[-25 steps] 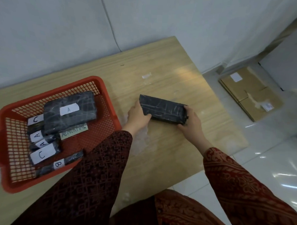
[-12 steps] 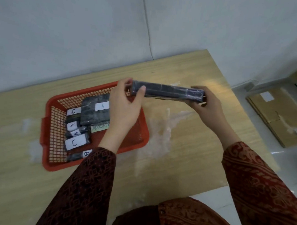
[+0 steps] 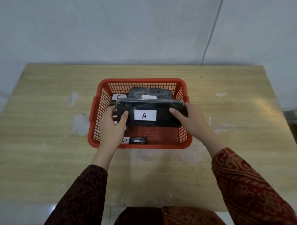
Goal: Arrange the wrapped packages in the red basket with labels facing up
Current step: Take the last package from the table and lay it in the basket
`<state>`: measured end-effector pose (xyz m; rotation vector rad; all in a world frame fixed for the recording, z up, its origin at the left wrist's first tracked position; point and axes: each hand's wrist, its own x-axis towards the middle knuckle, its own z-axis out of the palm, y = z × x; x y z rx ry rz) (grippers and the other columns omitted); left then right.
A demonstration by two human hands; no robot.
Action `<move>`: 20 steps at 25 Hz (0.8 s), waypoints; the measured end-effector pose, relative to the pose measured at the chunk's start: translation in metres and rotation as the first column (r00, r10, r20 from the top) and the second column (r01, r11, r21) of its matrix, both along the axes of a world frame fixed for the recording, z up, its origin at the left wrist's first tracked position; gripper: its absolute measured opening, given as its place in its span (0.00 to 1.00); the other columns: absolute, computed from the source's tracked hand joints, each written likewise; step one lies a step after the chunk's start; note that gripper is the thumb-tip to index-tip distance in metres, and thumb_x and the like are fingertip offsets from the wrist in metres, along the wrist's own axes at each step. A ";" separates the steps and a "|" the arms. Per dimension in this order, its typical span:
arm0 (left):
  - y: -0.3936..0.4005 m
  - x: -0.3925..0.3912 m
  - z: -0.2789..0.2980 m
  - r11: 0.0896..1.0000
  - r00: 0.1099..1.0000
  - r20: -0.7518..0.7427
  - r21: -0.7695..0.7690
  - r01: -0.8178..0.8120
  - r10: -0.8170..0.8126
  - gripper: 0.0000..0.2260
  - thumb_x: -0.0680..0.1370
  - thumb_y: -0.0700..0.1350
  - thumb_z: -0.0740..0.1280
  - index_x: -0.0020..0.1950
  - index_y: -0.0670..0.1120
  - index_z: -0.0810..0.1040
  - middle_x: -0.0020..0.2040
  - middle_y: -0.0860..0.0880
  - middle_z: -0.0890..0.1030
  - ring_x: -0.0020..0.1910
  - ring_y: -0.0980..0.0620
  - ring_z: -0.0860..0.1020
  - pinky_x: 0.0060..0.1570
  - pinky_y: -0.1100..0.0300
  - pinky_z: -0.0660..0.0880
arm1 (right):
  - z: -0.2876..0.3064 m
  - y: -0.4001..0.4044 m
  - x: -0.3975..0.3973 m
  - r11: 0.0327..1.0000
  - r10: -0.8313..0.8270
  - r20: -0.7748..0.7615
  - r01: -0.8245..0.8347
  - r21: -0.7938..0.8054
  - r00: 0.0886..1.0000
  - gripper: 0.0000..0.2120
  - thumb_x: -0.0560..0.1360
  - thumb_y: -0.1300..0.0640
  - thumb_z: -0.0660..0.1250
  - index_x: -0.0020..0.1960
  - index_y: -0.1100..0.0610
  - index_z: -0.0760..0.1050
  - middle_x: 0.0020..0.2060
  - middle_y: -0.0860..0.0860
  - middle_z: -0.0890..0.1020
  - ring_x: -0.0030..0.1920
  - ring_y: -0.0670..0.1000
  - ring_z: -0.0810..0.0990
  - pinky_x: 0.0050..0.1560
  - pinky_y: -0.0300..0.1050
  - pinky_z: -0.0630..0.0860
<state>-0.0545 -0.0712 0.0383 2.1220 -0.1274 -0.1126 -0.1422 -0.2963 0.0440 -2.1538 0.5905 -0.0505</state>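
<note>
Nearest the camera, two patterned sleeves reach forward over the wooden counter (image 3: 37, 157). The left hand (image 3: 111, 125) clasps the left end of a black wrapped package (image 3: 163, 120), thumb on its face, while the right hand (image 3: 189, 121) clasps the right end the same way. Gripping it by both short ends leaves the white label (image 3: 145, 115), marked "A", uncovered and readable, which suits a task that wants labels on top. The package is tilted, its labelled face turned toward the person and upward, and it hovers over the middle of the red basket (image 3: 138, 146), not yet laid down.

Below it, the near right part of the basket floor looks free, a likely spot for setting it flat. At the near wall lies a small package labelled "B" (image 3: 134, 140). Farther back, another black package (image 3: 150, 93) lies label up, with a white label reading "C" (image 3: 118, 96) beside it at the far left. Whatever lies under the held package is hidden.
</note>
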 end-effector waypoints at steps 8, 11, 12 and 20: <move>0.006 0.007 -0.036 0.950 0.963 -0.177 0.203 0.239 -0.205 0.23 0.71 0.54 0.73 0.62 0.46 0.74 0.49 0.53 0.80 0.47 0.54 0.78 0.44 0.65 0.70 | -0.009 0.037 -0.012 0.975 -0.057 -0.266 -0.004 -0.223 0.962 0.30 0.75 0.57 0.69 0.69 0.62 0.58 0.62 0.62 0.72 0.60 0.61 0.75 0.57 0.52 0.75; 0.002 0.009 -0.043 0.902 0.921 -0.275 0.257 0.347 -0.276 0.26 0.70 0.57 0.73 0.62 0.44 0.73 0.50 0.48 0.82 0.49 0.49 0.80 0.45 0.59 0.75 | -0.008 0.042 -0.016 0.950 -0.036 -0.325 -0.069 -0.306 0.945 0.29 0.75 0.58 0.68 0.70 0.62 0.58 0.60 0.61 0.71 0.55 0.61 0.76 0.50 0.48 0.74; 0.000 0.011 -0.044 0.887 0.910 -0.296 0.272 0.372 -0.290 0.27 0.70 0.57 0.72 0.63 0.44 0.73 0.52 0.47 0.82 0.51 0.47 0.80 0.46 0.57 0.76 | -0.007 0.044 -0.016 0.939 -0.021 -0.355 -0.103 -0.329 0.935 0.27 0.75 0.58 0.68 0.69 0.60 0.59 0.60 0.61 0.72 0.54 0.61 0.77 0.49 0.49 0.75; -0.015 0.025 -0.056 0.837 0.910 -0.256 0.370 0.403 -0.325 0.26 0.70 0.55 0.74 0.63 0.42 0.75 0.57 0.42 0.79 0.58 0.43 0.77 0.55 0.51 0.76 | -0.018 0.058 -0.008 0.923 -0.066 -0.467 -0.124 -0.365 0.882 0.25 0.74 0.56 0.69 0.67 0.59 0.64 0.62 0.62 0.71 0.60 0.62 0.71 0.57 0.53 0.73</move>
